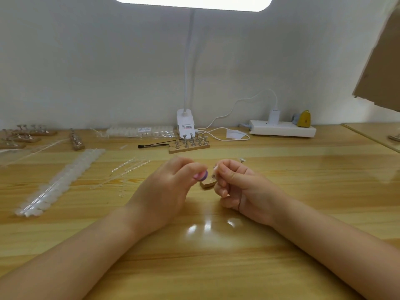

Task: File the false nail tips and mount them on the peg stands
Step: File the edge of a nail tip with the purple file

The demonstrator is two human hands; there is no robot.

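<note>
At the middle of the wooden table, my left hand (166, 187) grips a small pink and purple nail file (201, 176) between thumb and fingers. My right hand (240, 187) pinches a tiny clear nail tip (215, 168) right beside the file. Under the fingertips lies a small wooden peg stand (207, 184), partly hidden, with one peg (242, 159) showing behind my right hand. A fuller wooden stand with several metal pegs (190, 145) sits farther back. A long strip of white nail tips (62, 180) lies at the left.
Several more peg stands (26, 136) sit at the far left. Bare plastic sprues (129, 167) lie left of my hands. A black-tipped brush (153, 145), a clip lamp base (185, 124), a bagged pack of tips (140, 131) and a power strip (282, 128) line the back wall.
</note>
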